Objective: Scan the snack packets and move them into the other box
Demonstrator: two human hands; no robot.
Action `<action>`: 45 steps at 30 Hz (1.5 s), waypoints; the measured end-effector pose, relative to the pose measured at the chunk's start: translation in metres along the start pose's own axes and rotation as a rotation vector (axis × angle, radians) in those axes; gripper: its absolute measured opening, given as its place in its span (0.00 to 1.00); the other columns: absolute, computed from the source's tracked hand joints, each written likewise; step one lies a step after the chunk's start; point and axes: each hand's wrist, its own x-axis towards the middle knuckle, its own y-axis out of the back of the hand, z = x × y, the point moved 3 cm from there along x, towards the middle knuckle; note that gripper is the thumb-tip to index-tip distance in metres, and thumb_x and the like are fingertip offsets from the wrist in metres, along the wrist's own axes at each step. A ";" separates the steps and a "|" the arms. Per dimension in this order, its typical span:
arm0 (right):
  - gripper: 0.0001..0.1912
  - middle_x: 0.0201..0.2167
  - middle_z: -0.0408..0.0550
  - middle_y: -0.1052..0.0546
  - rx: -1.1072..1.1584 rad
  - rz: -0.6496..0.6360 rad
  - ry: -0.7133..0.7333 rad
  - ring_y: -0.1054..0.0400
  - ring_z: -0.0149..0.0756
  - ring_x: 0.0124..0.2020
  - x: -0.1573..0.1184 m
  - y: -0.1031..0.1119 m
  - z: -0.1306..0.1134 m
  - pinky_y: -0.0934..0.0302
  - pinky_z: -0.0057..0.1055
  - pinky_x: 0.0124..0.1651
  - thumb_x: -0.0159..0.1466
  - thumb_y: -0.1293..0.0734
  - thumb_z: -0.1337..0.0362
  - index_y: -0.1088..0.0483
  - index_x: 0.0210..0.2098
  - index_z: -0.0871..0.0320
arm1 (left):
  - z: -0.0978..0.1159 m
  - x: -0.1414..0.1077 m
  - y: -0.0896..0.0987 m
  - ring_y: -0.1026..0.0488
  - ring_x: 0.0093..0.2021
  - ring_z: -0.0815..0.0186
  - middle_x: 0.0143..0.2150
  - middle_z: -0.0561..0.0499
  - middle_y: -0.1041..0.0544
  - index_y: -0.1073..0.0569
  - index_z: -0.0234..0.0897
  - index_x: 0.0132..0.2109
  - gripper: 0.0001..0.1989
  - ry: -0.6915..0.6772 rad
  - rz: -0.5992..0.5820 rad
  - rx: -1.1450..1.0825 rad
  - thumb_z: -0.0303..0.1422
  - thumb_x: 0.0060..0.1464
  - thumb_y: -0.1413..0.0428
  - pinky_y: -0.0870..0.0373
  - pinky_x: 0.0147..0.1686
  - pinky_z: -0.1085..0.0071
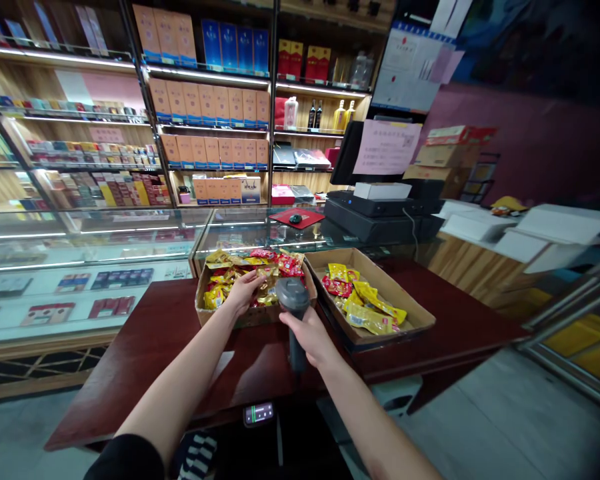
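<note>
My right hand (310, 337) is wrapped round the handle of a dark grey handheld barcode scanner (293, 297), which stands upright just in front of the left box. My left hand (244, 293) reaches over the front of that open cardboard box (200, 300), its fingers on a gold snack packet (267, 288) at the top of the pile. Red, yellow and gold snack packets (220, 277) fill this box. A second cardboard box (423, 320) beside it on the right holds several yellow packets (375, 319) and red packets (337, 287).
Both boxes are on a dark red wooden table (160, 347). A glass display counter (105, 250) runs behind it, bearing a mouse (295, 219) on a red mat and a black register (370, 217). A lit phone (259, 414) is below the table's front edge.
</note>
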 end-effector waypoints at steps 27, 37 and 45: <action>0.02 0.12 0.38 0.37 0.108 0.285 -0.321 0.43 0.27 0.14 0.137 0.222 -0.082 0.44 0.25 0.19 0.50 0.35 0.72 0.34 0.25 0.62 | -0.045 0.091 -0.251 0.25 0.30 0.64 0.31 0.46 0.25 0.28 0.30 0.33 0.02 0.483 -0.321 0.167 0.23 0.50 0.42 0.25 0.36 0.62; 0.06 0.12 0.38 0.38 0.105 0.321 -0.318 0.44 0.27 0.14 0.130 0.225 -0.079 0.47 0.25 0.18 0.49 0.35 0.71 0.31 0.29 0.62 | -0.039 0.102 -0.224 0.24 0.41 0.53 0.37 0.42 0.27 0.29 0.30 0.36 0.11 0.472 -0.291 0.193 0.27 0.46 0.36 0.24 0.37 0.56; 0.13 0.16 0.38 0.34 0.207 -0.001 -0.329 0.44 0.25 0.15 0.122 0.131 -0.065 0.46 0.23 0.19 0.48 0.35 0.72 0.28 0.34 0.62 | 0.023 0.070 -0.123 0.24 0.34 0.60 0.38 0.42 0.22 0.23 0.34 0.41 0.17 0.290 -0.208 0.387 0.31 0.40 0.33 0.25 0.29 0.67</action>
